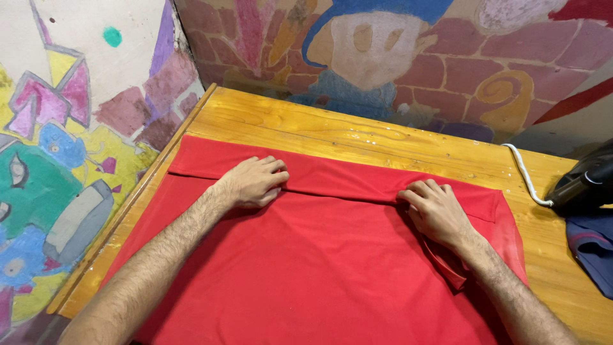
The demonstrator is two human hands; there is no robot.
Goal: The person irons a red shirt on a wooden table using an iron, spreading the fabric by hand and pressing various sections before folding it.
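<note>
both forearms reach up from the bottom of the frame. left hand (254,182) lies palm down with fingers curled, right hand (435,211) the same, well apart.

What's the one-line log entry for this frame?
left hand: flat on red cloth fold | right hand: pressing fold edge | table: wooden | iron: right side

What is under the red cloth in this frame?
The red cloth lies spread on a wooden table, bare along the far and right edges. Both hands, left and right, press on its folded far edge. Anything else beneath it is covered.
</note>
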